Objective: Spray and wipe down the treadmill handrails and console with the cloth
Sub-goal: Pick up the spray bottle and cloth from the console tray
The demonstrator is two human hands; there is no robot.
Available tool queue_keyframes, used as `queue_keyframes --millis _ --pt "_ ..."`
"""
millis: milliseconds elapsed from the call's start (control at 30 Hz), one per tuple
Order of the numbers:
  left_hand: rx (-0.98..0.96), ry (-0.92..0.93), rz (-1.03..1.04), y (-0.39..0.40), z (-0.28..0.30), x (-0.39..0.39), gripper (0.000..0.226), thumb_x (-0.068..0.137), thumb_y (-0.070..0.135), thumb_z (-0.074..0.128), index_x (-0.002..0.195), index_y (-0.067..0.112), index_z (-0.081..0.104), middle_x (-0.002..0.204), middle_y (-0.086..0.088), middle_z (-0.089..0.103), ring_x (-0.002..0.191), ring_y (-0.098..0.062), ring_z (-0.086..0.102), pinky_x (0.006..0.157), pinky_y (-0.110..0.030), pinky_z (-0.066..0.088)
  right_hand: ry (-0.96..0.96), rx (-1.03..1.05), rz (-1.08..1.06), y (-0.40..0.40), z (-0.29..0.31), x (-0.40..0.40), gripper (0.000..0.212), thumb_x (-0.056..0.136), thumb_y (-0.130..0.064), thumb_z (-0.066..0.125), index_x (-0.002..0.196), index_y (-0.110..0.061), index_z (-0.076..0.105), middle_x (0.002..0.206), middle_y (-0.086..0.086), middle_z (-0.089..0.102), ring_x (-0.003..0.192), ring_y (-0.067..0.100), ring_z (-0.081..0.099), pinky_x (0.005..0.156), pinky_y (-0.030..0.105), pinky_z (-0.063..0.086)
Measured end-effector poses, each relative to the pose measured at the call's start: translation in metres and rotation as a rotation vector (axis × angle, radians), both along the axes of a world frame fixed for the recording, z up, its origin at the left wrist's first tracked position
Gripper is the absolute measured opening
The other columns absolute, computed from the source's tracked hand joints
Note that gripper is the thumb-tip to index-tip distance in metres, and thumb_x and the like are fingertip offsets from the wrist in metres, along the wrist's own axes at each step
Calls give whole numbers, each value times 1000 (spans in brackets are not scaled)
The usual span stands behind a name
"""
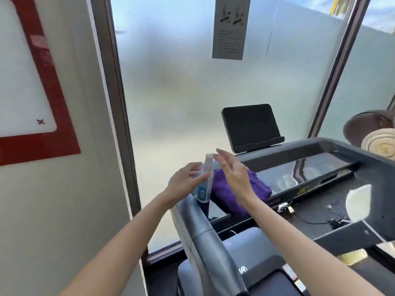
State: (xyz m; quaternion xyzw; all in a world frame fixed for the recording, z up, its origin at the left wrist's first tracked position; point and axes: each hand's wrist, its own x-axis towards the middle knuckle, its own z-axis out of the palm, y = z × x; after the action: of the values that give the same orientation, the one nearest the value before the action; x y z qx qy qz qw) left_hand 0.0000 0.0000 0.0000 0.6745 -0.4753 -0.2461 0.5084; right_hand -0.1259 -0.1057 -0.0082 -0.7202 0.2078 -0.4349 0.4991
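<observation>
The left hand [188, 178] pinches the spray bottle [204, 184] standing at the console's [299, 174] nine o'clock edge, the right hand [233, 169] spread beside its cap, purple cloth [241, 189] at three o'clock; best steady the bottle, uncap, then mist the handrail [205, 238].

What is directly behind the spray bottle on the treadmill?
A folded purple cloth lies behind the spray bottle, draped on the console edge. The right hand covers part of the cloth.
</observation>
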Motion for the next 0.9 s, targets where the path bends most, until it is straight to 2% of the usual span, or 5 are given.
queue_keyframes --millis 100,200,367,667,900 --pt "-15 110 -78 -8 -6 8 28 97 23 58 123 10 60 108 5 68 86 16 62 71 -2 44 -72 114 79 -4 -3 13 18 103 -22 57 117 -27 68 115 -7 74 111 4 69 101 23 51" --pt "-26 152 -120 -14 -13 14 28 98 24 56 123 11 61 110 4 70 92 10 64 75 -4 45 -170 212 124 1 -8 21 18 101 -19 59 116 -17 69 108 5 77 101 12 73 92 25 57" --pt "-60 189 -191 -19 -19 18 28 99 23 54 124 13 59 115 -4 71 107 -11 66 87 -18 51 -201 309 201 4 -8 28 35 90 -36 59 116 -14 69 99 -2 76 92 15 72 85 32 62" --pt "-130 169 -171 -25 -27 21 24 97 17 57 116 4 62 110 -10 72 98 -11 69 83 -17 52 -356 493 298 17 -8 36 31 87 -32 54 108 -9 60 80 -10 65 68 2 65 65 20 57" --pt "-163 185 -130 -30 -32 20 33 91 25 63 117 5 62 111 -5 72 104 -14 68 84 -18 52 -378 464 283 13 1 43 32 89 -40 52 107 -17 66 87 -5 56 69 3 55 64 19 54"
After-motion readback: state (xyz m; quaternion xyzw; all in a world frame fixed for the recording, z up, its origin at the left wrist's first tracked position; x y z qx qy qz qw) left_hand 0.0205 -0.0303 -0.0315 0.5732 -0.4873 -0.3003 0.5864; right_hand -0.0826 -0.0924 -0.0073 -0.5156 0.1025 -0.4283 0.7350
